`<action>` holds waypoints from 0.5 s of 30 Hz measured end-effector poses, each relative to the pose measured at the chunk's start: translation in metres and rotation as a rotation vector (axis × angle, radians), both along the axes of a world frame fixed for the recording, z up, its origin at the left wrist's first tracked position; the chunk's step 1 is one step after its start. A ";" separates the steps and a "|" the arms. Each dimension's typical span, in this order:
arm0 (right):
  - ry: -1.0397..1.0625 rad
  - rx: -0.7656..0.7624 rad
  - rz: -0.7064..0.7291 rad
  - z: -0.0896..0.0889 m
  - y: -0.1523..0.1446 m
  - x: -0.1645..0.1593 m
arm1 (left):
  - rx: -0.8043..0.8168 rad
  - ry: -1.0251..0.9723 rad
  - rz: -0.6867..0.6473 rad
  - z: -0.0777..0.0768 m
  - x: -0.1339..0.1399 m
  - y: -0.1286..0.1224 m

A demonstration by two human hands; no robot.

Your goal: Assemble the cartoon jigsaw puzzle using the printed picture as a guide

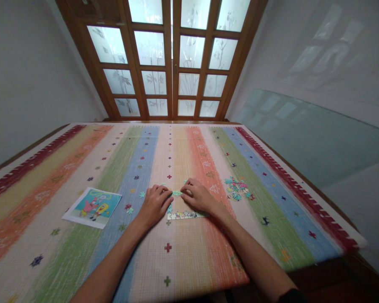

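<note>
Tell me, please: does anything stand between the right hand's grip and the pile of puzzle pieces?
No, nothing visible: only striped tablecloth shows between the right hand's grip and the pile of puzzle pieces.

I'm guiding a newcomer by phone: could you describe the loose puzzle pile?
Start at the striped tablecloth and look right of the right hand. The puzzle pile lies there, multicoloured and jumbled, unlike the interlocked strip near that hand.

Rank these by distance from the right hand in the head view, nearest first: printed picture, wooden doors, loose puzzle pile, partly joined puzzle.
1. Partly joined puzzle: right at the right hand.
2. Loose puzzle pile: off to the right.
3. Printed picture: over on the left.
4. Wooden doors: in the background.
</note>
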State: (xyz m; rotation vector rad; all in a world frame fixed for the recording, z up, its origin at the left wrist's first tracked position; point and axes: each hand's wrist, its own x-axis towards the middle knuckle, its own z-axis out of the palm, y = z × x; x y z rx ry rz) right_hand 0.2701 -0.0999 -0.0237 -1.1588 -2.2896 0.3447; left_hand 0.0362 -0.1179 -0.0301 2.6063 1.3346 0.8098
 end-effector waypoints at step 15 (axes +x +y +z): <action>-0.069 0.093 -0.033 -0.001 -0.003 -0.004 | 0.001 0.017 0.005 0.001 0.001 0.000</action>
